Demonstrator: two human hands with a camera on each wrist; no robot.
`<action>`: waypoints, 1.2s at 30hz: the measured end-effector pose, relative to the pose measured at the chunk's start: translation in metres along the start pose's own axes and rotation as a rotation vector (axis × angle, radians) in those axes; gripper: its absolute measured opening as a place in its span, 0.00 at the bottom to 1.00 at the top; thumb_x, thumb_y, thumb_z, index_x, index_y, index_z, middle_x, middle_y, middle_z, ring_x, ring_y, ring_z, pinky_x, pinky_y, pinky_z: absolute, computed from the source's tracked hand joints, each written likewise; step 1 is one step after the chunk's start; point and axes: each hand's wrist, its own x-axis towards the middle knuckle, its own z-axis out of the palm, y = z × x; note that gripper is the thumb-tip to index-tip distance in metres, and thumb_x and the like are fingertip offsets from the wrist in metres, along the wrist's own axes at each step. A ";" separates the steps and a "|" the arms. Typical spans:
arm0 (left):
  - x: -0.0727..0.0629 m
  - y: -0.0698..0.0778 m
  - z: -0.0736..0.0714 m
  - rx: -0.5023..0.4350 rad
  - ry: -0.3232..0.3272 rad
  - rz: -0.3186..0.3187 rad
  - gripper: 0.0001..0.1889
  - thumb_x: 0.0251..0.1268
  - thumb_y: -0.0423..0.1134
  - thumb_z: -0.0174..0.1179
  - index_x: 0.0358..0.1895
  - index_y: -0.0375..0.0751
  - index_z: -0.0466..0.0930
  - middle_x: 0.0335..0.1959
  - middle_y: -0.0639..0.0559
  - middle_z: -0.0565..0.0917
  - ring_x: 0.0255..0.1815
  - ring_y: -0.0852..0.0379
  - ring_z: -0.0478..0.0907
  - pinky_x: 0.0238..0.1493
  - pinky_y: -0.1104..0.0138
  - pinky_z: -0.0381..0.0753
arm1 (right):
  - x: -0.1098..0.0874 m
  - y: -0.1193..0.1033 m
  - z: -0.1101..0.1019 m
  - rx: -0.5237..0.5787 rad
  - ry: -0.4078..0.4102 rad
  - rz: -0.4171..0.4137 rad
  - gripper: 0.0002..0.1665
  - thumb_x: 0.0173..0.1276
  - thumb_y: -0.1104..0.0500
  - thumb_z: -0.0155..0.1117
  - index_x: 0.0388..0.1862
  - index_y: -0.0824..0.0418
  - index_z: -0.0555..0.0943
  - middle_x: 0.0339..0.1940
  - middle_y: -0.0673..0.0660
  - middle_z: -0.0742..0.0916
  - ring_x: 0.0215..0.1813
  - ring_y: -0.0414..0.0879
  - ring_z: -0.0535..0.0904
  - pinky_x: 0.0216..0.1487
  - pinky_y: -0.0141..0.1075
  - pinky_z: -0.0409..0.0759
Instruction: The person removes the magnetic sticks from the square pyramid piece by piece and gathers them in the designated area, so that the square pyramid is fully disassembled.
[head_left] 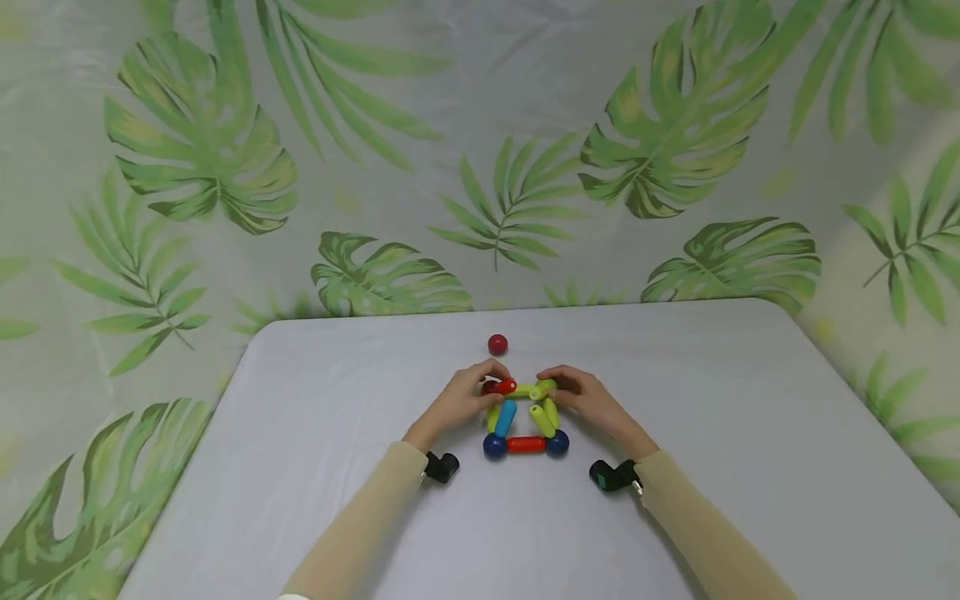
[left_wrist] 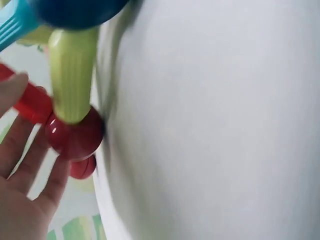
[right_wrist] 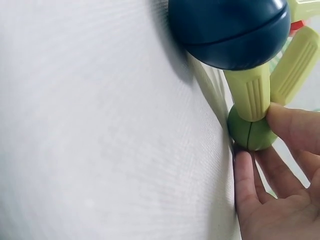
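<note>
A frame of magnetic rods and balls lies on the white table, with both hands at its far corners. My left hand [head_left: 463, 397] pinches a red rod [left_wrist: 34, 102] at the dark red ball [left_wrist: 75, 134], fingertips touching the ball. Opposite it, my right hand [head_left: 592, 402] holds the green ball [right_wrist: 250, 131] between thumb and fingers. A yellow-green rod [head_left: 522, 390] spans the far side. Two dark blue balls [head_left: 495, 446] joined by a red rod [head_left: 527, 445] form the near side. A light blue rod [head_left: 506, 418] and a yellow-green rod [head_left: 542, 421] tilt up from them.
A loose red ball [head_left: 498, 344] sits beyond the frame, near the far edge of the white table [head_left: 360, 358]. Leaf-patterned cloth [head_left: 502, 208] hangs behind the table. Dark wrist cameras [head_left: 442, 468] sit on both wrists.
</note>
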 end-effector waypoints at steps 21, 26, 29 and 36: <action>-0.001 -0.040 -0.058 0.226 0.308 -0.308 0.12 0.56 0.24 0.64 0.45 0.36 0.83 0.44 0.41 0.79 0.47 0.45 0.74 0.52 0.56 0.73 | -0.006 -0.001 0.003 0.029 0.018 0.045 0.18 0.71 0.65 0.56 0.59 0.65 0.75 0.58 0.61 0.78 0.56 0.54 0.74 0.55 0.43 0.74; -0.001 -0.058 -0.080 0.268 0.269 -0.378 0.13 0.58 0.24 0.63 0.46 0.35 0.82 0.47 0.38 0.78 0.50 0.43 0.73 0.56 0.54 0.71 | -0.006 0.001 0.003 0.039 0.013 0.035 0.18 0.72 0.65 0.56 0.60 0.64 0.75 0.58 0.61 0.78 0.57 0.54 0.73 0.57 0.46 0.73; -0.001 -0.063 -0.086 0.285 0.239 -0.388 0.13 0.58 0.24 0.62 0.47 0.34 0.82 0.46 0.37 0.78 0.50 0.42 0.74 0.55 0.54 0.71 | -0.006 0.001 0.002 0.034 0.016 0.037 0.18 0.71 0.65 0.56 0.59 0.64 0.75 0.59 0.61 0.78 0.57 0.54 0.73 0.58 0.46 0.73; -0.004 -0.058 -0.084 0.252 0.253 -0.318 0.16 0.58 0.25 0.63 0.50 0.35 0.80 0.50 0.38 0.77 0.54 0.40 0.70 0.59 0.50 0.65 | -0.006 0.001 0.002 0.013 0.019 0.032 0.18 0.71 0.65 0.56 0.59 0.65 0.75 0.58 0.62 0.78 0.57 0.54 0.74 0.57 0.43 0.73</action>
